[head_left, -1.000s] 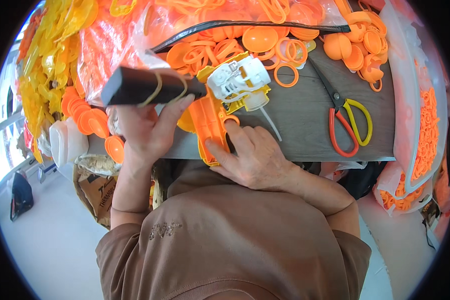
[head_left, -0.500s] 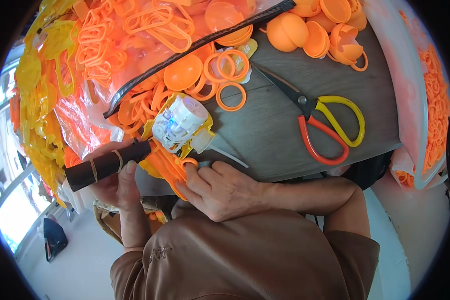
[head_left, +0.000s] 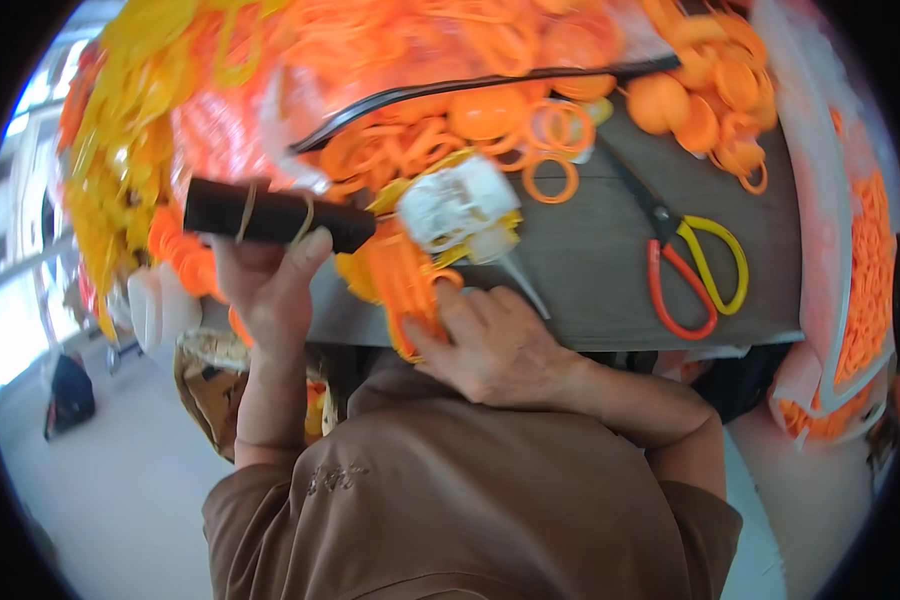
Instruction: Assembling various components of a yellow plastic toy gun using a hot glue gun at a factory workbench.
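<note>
"Change, do you see it?"
"Yes: blue glow on the white mechanism shows no more; maybe blur hides it. Hands are apart: left hand clasps the black block, right hand holds the orange body at the near edge of the table."
"Meaning?"
"Little, I judge; work on the body continues."

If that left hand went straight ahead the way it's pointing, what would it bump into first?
With the dark block in its grip, the left hand would probably meet the crinkled clear plastic first, though its height above the table is unclear.
</note>
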A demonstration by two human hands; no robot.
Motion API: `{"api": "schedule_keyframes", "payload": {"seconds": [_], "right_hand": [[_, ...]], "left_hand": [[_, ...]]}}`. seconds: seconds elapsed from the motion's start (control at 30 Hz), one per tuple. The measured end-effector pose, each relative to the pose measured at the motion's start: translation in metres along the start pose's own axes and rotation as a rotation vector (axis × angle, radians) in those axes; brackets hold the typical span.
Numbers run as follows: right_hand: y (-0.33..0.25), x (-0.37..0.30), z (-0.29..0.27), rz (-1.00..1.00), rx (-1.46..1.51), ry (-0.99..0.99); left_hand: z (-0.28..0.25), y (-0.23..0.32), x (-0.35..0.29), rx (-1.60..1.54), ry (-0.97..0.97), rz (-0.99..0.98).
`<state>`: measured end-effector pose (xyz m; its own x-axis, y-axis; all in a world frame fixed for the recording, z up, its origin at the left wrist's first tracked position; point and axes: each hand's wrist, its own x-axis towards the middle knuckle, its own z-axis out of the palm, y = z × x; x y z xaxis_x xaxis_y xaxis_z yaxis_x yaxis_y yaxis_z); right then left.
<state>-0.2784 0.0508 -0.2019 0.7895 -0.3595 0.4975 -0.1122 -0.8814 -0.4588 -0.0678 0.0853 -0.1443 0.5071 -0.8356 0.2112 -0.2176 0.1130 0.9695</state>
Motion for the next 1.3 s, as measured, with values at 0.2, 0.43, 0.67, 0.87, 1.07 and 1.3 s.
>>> {"api": "schedule_keyframes", "payload": {"seconds": [0.2, 0.43, 0.67, 0.87, 1.07, 1.3], "right_hand": [[-0.009, 0.007, -0.008, 0.024, 0.001, -0.064], [-0.014, 0.006, -0.005, 0.021, -0.089, -0.077], [-0.016, 0.008, 0.002, 0.031, -0.122, -0.027], [-0.019, 0.008, -0.001, 0.06, -0.148, -0.021], [-0.019, 0.013, -0.001, 0.049, -0.14, -0.02], [-0.02, 0.011, -0.003, 0.048, -0.173, -0.028]], "left_hand": [[-0.061, 0.044, -0.016, 0.048, -0.013, -0.218], [-0.064, 0.019, -0.039, 0.47, -0.344, -0.383], [-0.058, -0.007, -0.035, 0.814, -0.155, 0.106], [-0.097, 0.01, -0.054, 0.837, 0.095, 0.323], [-0.134, -0.017, -0.096, 1.106, 0.056, 0.107], [-0.125, -0.044, -0.07, 1.121, -0.034, 0.154]]}}
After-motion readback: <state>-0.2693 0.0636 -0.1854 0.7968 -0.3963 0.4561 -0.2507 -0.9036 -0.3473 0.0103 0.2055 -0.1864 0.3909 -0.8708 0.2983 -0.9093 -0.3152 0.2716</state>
